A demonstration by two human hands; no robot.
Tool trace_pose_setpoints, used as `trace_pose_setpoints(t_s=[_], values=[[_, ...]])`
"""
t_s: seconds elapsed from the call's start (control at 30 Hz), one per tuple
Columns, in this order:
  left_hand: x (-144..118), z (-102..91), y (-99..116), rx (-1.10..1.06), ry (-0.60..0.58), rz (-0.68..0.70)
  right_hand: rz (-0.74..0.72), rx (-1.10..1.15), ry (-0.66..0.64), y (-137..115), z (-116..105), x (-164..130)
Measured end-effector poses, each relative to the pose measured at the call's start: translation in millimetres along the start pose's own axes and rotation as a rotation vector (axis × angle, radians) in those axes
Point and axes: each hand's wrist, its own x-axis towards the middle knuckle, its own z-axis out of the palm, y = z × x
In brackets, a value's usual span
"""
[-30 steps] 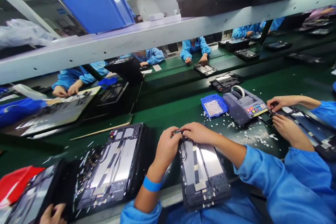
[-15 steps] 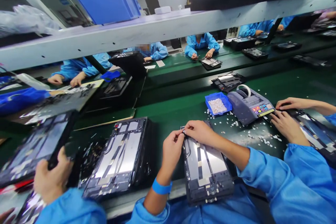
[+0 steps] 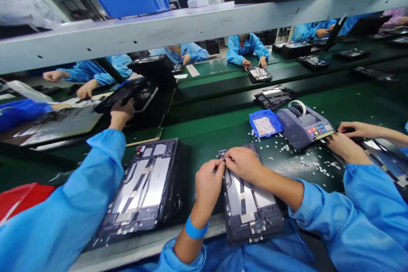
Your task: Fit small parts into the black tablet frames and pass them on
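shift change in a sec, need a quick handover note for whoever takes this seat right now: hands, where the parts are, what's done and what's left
Left hand: fingertips pinched at the top edge of the open tablet, apparently on a small part too tiny to make out.
Right hand: meets the left at the same spot, resting on the tablet's top end.
The tablet lies back-open on the green belt. A second open tablet lies to its left.
Blue tray of small white pieces and tape dispenser sit ahead, to the right.
Done: cannot tell. Left: the top-edge work in hand.

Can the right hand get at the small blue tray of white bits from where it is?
Probably yes: the right hand rests on the open tablet, and only bare green belt with scattered scraps lies before the small blue tray.
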Motion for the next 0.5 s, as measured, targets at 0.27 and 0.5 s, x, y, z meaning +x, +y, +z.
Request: trace_pose_setpoints(t_s=[0.27,0.5], values=[[17,2.4,-1,-0.272,-0.071,-0.189,0.141,-0.019,0.15,39,-28,6],[14,5.8,4,-0.22,-0.06,-0.136,-0.154,-0.091,0.059,16,-14,-11]])
